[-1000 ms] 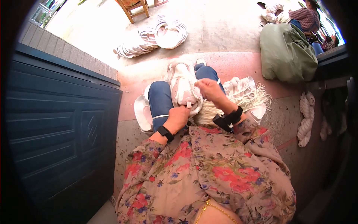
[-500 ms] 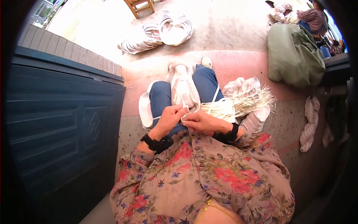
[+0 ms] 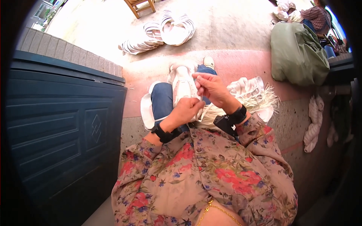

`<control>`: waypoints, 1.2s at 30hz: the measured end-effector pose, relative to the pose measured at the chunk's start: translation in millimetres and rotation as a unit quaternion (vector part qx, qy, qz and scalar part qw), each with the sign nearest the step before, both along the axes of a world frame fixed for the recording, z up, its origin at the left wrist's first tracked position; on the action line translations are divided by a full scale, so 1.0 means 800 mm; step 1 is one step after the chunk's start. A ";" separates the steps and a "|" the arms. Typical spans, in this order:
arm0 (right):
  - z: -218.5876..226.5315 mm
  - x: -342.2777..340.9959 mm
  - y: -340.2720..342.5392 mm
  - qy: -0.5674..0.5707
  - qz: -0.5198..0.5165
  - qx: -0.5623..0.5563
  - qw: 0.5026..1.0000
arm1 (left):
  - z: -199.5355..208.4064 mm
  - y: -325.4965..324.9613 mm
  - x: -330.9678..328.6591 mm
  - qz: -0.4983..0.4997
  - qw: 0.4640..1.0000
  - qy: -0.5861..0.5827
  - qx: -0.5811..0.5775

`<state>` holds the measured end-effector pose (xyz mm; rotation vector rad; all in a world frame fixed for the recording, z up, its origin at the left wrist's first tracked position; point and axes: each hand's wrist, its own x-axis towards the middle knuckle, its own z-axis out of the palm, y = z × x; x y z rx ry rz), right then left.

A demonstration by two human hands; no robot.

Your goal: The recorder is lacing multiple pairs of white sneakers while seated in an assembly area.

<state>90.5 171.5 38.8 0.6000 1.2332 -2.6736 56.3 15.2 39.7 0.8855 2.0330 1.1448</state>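
A white shoe upper [image 3: 183, 87] lies lengthwise between my thighs, its toe end pointing away from me. My left hand [image 3: 187, 109] is closed at the near end of the upper, pinching a white shoelace [image 3: 201, 98]. The lace shows as a short strand running up towards my right hand [image 3: 212, 88]. That hand is raised over the right side of the upper, thumb and fingers pinched together on the lace. A bundle of loose white laces [image 3: 249, 101] rests across my right thigh, partly hidden behind my right wrist.
More nested white uppers lie beside my right leg [image 3: 247, 86] and in a stack [image 3: 169, 33] on the floor ahead. A blue panelled door [image 3: 64, 124] stands at my left. Far right are a green sack [image 3: 298, 54] and another person [image 3: 316, 17]. A wooden stool [image 3: 139, 6] stands ahead.
My hands were together at the near end of the upper. The right hand has risen away and to the right; the left has shifted slightly right, staying low.
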 end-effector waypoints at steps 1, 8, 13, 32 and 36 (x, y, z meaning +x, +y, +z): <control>0.007 -0.003 0.006 0.029 -0.005 0.027 0.999 | 0.000 0.000 -0.008 0.017 0.999 -0.021 0.030; -0.017 -0.028 0.024 0.024 0.139 0.226 0.964 | -0.063 -0.009 -0.088 0.124 0.957 0.251 -0.078; -0.071 -0.032 0.010 0.031 0.122 0.429 0.895 | -0.071 0.005 -0.100 0.137 0.965 0.191 -0.120; -0.074 -0.037 -0.005 0.070 0.095 0.640 0.759 | -0.064 0.017 -0.098 0.168 0.961 0.144 -0.167; -0.073 -0.037 -0.009 0.090 0.105 0.690 0.710 | -0.065 0.017 -0.097 0.177 0.961 0.134 -0.165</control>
